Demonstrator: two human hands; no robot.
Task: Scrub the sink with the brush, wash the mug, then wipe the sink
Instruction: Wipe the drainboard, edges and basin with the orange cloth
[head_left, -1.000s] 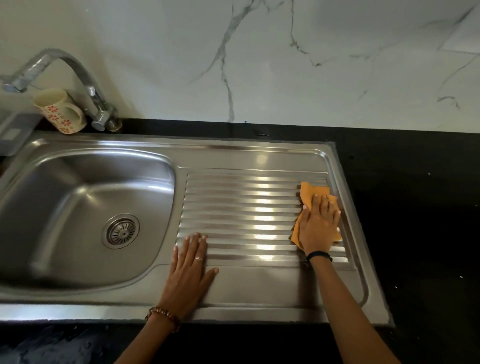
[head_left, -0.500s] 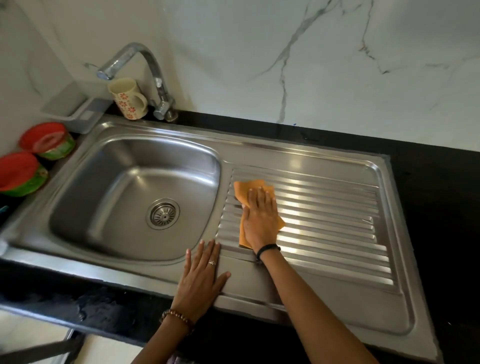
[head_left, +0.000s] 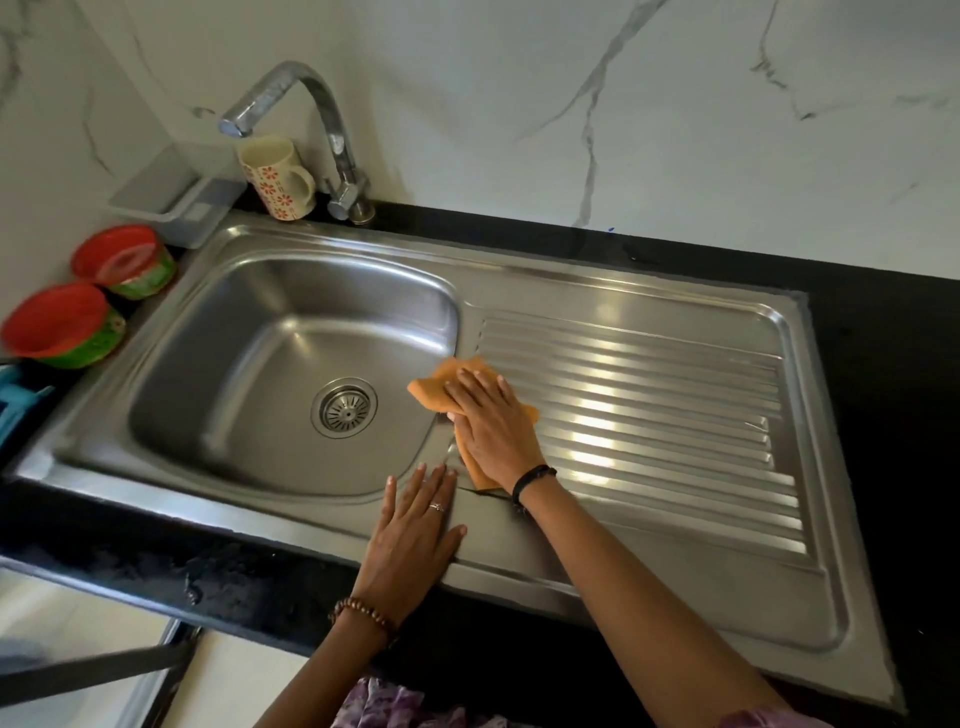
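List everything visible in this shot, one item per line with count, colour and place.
sink: 1, steel, set in the counter
drain: 1, steel, basin floor
cloth: 1, orange, at the drainboard's basin edge
tap: 1, chrome, behind the basin
mug: 1, cream with red flowers, left of the tap base
clear tray: 1, left of the mug
tubs: 2, red lids, left of the sink
counter: 1, black
left hand: flat on the sink's front rim
right hand: pressing the cloth

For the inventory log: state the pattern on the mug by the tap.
Cream mug with red-orange flowers; head view.
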